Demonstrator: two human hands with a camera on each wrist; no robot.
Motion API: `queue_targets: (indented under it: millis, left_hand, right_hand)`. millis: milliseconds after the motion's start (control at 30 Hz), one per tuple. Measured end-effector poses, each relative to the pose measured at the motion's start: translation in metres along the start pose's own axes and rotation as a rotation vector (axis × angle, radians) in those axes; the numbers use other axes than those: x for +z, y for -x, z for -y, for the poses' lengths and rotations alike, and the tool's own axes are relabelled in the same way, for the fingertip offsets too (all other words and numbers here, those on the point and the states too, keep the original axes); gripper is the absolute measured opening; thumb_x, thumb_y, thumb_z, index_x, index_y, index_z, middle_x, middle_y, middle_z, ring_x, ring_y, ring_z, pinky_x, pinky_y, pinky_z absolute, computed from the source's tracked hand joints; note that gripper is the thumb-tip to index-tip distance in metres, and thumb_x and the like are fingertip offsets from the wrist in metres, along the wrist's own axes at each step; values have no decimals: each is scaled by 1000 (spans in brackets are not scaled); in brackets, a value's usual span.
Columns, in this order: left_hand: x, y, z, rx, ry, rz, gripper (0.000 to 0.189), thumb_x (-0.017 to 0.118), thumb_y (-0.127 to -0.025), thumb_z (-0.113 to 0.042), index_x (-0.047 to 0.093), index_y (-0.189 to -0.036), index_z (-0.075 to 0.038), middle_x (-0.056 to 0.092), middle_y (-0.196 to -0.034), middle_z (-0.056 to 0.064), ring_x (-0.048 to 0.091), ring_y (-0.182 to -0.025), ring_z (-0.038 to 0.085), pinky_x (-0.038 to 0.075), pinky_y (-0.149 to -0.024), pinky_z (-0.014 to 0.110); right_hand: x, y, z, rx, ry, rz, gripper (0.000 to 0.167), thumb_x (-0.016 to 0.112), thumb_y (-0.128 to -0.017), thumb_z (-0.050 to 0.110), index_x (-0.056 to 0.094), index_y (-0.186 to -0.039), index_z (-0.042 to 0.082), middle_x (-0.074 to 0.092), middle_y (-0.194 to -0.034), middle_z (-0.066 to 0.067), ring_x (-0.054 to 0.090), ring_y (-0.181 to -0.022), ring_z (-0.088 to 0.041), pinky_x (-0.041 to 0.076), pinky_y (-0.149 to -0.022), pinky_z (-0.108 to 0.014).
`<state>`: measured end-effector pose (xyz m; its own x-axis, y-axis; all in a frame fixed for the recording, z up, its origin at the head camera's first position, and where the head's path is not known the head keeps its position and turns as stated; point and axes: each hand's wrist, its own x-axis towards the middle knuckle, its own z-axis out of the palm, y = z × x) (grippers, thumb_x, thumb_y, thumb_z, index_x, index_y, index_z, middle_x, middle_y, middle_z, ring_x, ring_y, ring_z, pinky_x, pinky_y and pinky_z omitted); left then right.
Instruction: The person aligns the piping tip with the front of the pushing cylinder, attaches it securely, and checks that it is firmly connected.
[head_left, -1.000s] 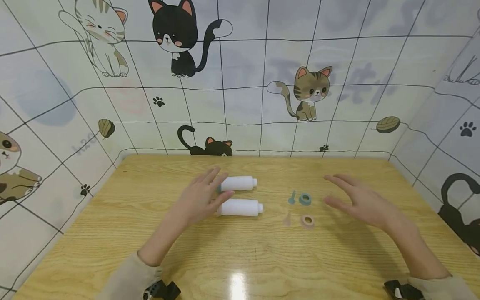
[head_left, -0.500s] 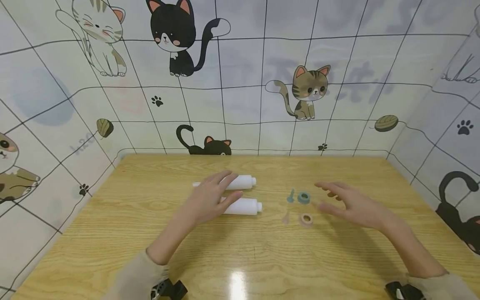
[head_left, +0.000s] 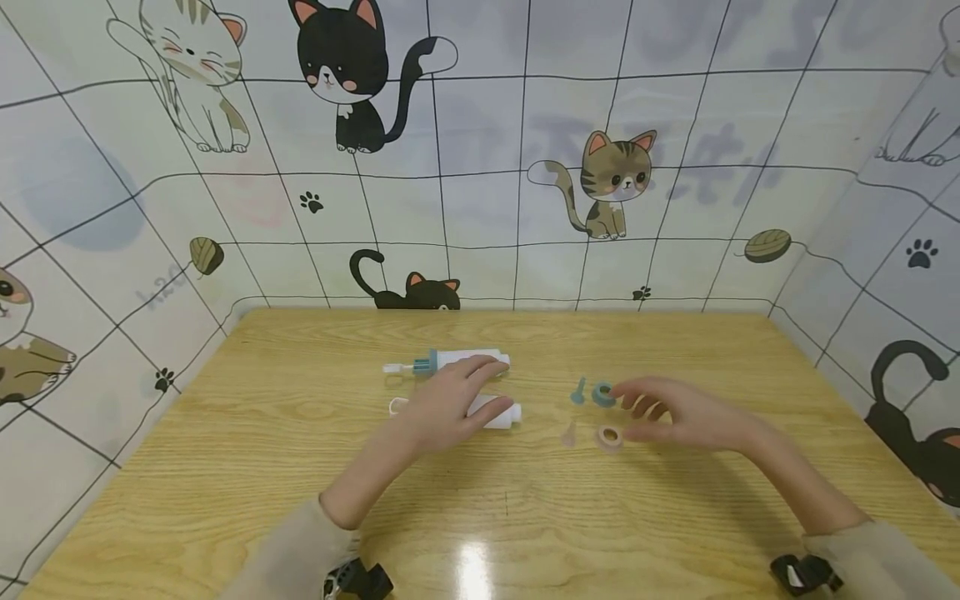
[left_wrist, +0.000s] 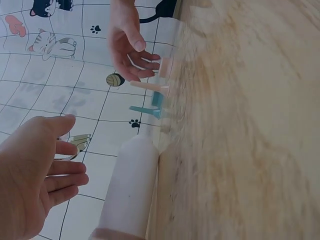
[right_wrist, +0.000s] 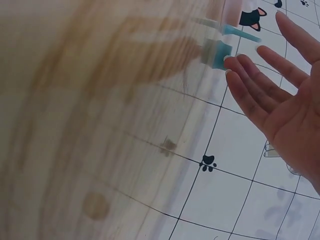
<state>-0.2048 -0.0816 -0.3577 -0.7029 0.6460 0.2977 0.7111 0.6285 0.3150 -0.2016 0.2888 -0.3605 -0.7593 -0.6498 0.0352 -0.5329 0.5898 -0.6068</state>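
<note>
A bright glare (head_left: pixel 474 567) is thrown back by the near part of a glossy, wood-grained table (head_left: pixel 420 517). Beyond the far edge, the space is closed off by a white wall covering (head_left: pixel 480 208), on which dark grid lines, paw prints (head_left: pixel 311 202) and cartoon cats (head_left: pixel 360 67) are printed.

Two hands are counted, set well apart. The left hand (head_left: pixel 450 404) is held over the bottles, fingers loosely extended; the right hand (head_left: pixel 693 412) is held with fingers loosely bent beside the rings. Two rings are seen: a pink ring (head_left: pixel 609 447) and, farther off, a teal ring (head_left: pixel 600 402), by which the right fingertips are placed; whether it is touched cannot be told. Two stemmed pieces are stood left of them, one pink (head_left: pixel 568 438), one teal (head_left: pixel 577 397). Two bottles are laid on their sides: a nearer white bottle (head_left: pixel 498 414), partly hidden by the left hand, and a farther white bottle (head_left: pixel 453 357).

In the left wrist view, a gap is shown between the left fingers and a bottle, and a pinkish band at that bottle's end is revealed. Only in the head view is the farther bottle's teal collar seen.
</note>
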Motion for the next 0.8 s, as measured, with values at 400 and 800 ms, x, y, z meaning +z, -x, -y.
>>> queue_targets:
  millis: [400, 800]
  left_hand:
    - [16, -10, -15, 71, 26, 48, 47, 50, -107, -38, 53, -143, -8, 55, -144, 10, 50, -134, 27, 40, -111, 40]
    - [29, -18, -26, 112, 106, 70, 43, 54, -106, -30, 54, -141, -5, 57, -140, 11, 59, -122, 23, 48, -102, 34]
  right_hand:
    - [7, -12, -3, -64, -31, 110, 38, 74, -94, 25, 63, -126, 7, 68, -104, -1, 65, -92, -16, 57, -77, -32]
    - [10, -18, -4, -71, -45, 179, 29, 76, -92, 18, 67, -119, 13, 65, -99, 0, 61, -84, -11, 55, -71, -29]
